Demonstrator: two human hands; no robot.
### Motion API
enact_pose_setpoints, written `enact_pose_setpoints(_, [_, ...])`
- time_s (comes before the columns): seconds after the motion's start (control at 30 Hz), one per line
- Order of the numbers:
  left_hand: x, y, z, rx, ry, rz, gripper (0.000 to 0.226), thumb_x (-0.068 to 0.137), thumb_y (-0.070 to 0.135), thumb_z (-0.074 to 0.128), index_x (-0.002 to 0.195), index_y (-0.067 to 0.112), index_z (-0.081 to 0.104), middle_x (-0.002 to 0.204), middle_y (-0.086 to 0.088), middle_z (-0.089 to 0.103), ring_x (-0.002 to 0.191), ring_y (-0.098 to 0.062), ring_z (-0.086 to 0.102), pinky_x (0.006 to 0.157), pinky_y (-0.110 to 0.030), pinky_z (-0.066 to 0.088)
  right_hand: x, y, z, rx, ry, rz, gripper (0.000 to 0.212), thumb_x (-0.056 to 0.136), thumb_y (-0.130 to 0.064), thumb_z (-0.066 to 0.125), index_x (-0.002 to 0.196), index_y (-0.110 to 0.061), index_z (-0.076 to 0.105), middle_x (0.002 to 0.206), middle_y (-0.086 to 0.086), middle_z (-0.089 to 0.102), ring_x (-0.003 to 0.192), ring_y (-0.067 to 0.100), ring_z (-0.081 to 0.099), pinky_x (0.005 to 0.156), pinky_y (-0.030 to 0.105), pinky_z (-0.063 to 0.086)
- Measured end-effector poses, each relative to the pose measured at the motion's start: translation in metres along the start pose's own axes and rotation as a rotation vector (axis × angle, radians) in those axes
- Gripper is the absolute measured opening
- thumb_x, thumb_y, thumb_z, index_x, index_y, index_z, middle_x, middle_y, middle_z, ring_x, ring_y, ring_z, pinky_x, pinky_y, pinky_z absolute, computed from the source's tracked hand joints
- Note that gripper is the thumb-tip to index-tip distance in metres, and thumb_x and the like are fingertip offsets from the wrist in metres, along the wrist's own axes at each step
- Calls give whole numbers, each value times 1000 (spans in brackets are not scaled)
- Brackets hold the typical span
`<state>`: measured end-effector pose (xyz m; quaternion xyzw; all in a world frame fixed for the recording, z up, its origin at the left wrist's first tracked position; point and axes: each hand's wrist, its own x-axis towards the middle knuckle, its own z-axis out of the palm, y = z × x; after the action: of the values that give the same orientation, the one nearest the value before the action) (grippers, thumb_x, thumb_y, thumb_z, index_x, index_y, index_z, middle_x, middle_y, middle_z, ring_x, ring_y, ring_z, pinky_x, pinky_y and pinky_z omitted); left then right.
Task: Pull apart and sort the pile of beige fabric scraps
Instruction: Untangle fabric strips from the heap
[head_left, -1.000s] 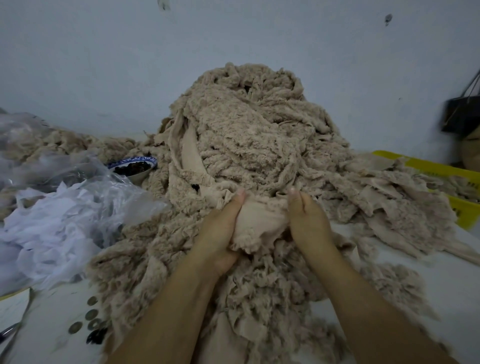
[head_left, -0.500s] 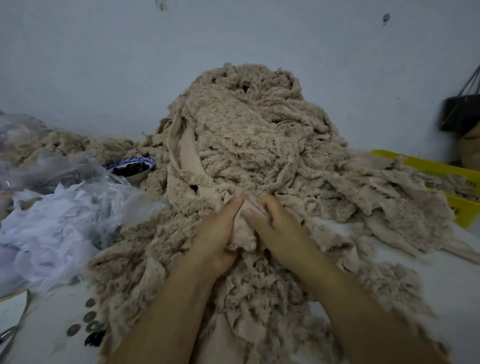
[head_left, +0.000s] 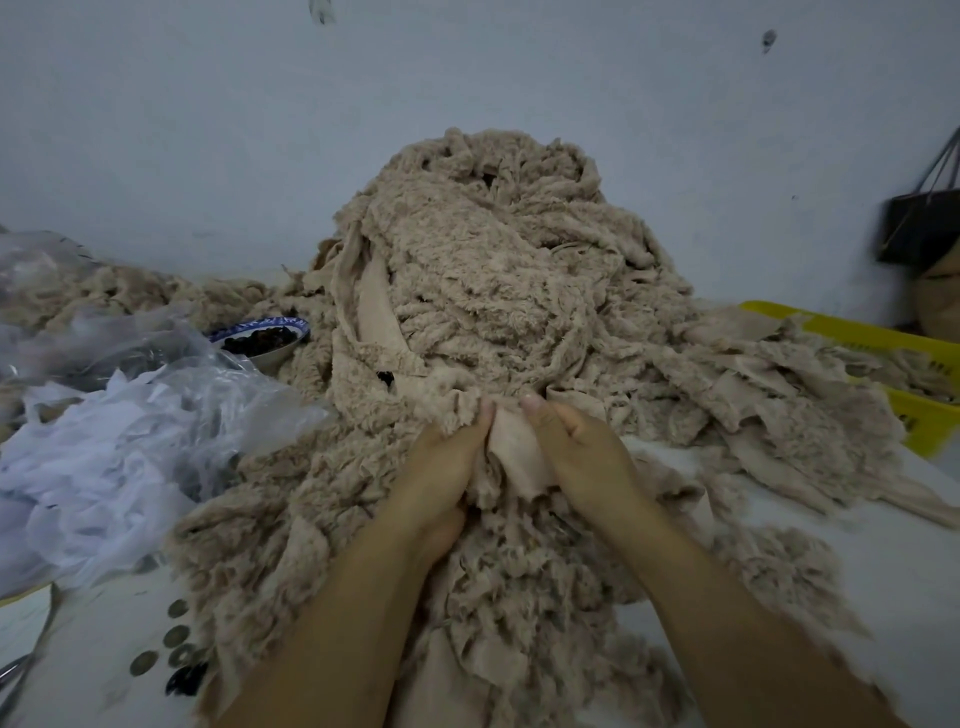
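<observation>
**Fig.** A smooth-backed scrap (head_left: 515, 452) is being pinched at the foot of the pile of beige fabric scraps (head_left: 493, 291), which is lying heaped on the table (head_left: 893, 582) against the wall (head_left: 208, 130). The left hand (head_left: 441, 467) and the right hand (head_left: 582, 457) are both being clenched on this scrap, close together. The risk being run: tangled strips overhead may be dragged along by a sharp pull, and the heap may be slumped onto the bowl (head_left: 265, 338) just beside its left edge.
</observation>
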<state>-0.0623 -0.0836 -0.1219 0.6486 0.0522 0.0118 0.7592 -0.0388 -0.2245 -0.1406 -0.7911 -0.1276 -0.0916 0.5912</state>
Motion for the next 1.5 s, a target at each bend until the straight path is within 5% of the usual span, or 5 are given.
enact_pose_setpoints(0.67, [3, 8, -12, -679, -72, -109, 35, 97, 24, 56, 75, 8, 78, 65, -7, 66, 45, -16, 61, 39, -22, 49, 9, 0, -27, 173, 277, 233, 44, 94, -63, 50, 60, -36, 39, 36, -17, 39, 39, -2, 32, 47, 25, 26])
enact_pose_setpoints(0.87, [11, 1, -15, -684, -99, -103, 36, 104, 29, 48, 115, 4, 71, 118, -17, 72, 101, -26, 73, 89, -41, 55, -4, -8, 5, -24, 28, -65, 55, 89, -78, 34, 79, -30, 59, 89, -21, 54, 91, -6, 50, 78, 17, 37])
enact_pose_setpoints(1.0, [13, -1, -10, -738, -137, -111, 42, 105, 29, 42, 107, 6, 78, 121, -12, 72, 101, -18, 73, 80, -34, 61, -5, -5, 16, -208, -100, -170, 39, 86, -71, 44, 77, -33, 51, 89, -20, 48, 85, -3, 47, 71, 14, 37])
enact_pose_setpoints(1.27, [12, -2, -7, -332, 51, -88, 38, 92, 39, 64, 108, 6, 74, 107, -13, 76, 94, -22, 75, 81, -37, 57, 6, -1, -6, 370, 171, 194, 29, 97, -56, 48, 90, -34, 66, 96, -12, 71, 91, 5, 67, 78, 28, 53])
enact_pose_setpoints(1.5, [-3, -8, -1, 286, -317, 42, 62, 64, 73, 73, 80, 14, 76, 88, -2, 77, 80, -16, 74, 65, -16, 55, 0, -8, 1, 209, 94, 27, 33, 98, -44, 55, 76, -21, 63, 70, 5, 66, 65, 15, 60, 65, 40, 52])
